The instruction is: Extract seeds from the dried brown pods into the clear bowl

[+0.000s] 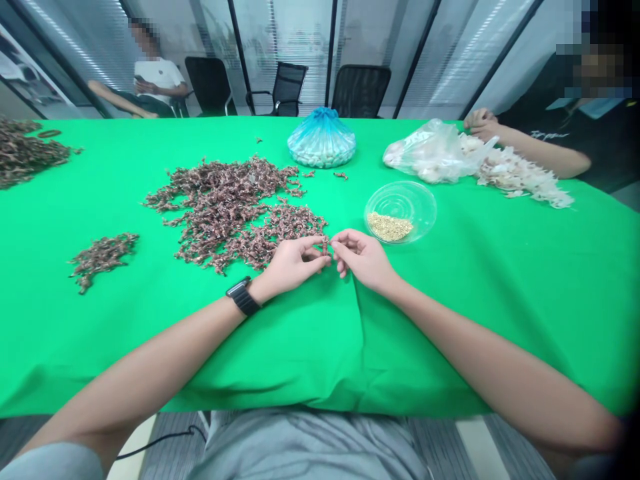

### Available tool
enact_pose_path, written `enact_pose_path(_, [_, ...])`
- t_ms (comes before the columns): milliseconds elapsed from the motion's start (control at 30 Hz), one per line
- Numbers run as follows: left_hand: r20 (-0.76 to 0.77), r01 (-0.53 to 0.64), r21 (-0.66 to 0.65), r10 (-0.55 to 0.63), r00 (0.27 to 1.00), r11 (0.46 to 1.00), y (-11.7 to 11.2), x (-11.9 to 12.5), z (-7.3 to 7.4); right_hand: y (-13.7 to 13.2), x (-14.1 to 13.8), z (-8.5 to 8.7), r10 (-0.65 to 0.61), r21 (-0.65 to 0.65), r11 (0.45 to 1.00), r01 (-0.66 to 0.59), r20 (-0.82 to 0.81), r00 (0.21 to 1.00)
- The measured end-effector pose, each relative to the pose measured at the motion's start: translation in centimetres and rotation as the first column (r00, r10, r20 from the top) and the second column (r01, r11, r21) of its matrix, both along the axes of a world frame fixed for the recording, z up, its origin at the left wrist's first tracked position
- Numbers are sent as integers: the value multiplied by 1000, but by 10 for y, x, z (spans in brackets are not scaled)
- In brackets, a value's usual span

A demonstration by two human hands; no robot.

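Observation:
Between the thumb and fingers of my left hand (295,263) stands a small brown, knobbly dried piece (325,247). My right hand (363,257) is closed in a pinch right beside it, its fingertips at the piece; anything in that pinch is too small to make out. A broad pile of similar brown, twisted pieces (225,200) spreads behind and left of my left hand. Just beyond my right hand, a clear round dish (425,217) holds a heap of golden, flaky bits (390,227).
A smaller brown pile (103,259) lies left, and another (25,153) at the far left. A tied blue-white bag (321,140) stands at the back. At right, a person's hands (483,123) are near a plastic bag (433,153) and pale papery scraps (523,173). Green cloth (500,280) covers the table.

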State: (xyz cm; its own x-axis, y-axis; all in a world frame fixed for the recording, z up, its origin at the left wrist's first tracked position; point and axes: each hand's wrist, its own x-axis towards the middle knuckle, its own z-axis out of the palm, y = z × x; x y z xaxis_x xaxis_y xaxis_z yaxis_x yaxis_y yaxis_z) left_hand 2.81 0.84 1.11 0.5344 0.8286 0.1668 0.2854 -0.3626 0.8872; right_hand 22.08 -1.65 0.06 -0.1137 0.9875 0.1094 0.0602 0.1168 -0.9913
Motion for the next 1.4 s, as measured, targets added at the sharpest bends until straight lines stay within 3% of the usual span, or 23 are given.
enact_pose_path(233, [-33,51,-52,-53,998,997,-4,0,6,-1,-2,-1,1,0,1000,-1,4,1000])
enact_pose_path(867, [-10,111,-114,-113,994,987,-5,3,3,-6,-6,6,-21,-39,999,21,10,1000])
enact_pose_path(1267, [8,88,-173,-88,996,981,-4,3,8,-4,-3,5,-27,14,1000,26,36,999])
enact_pose_path(1400, [85,104,-191,-89,992,976,1,2,5,-1,-1,3,-40,19,999,39,60,997])
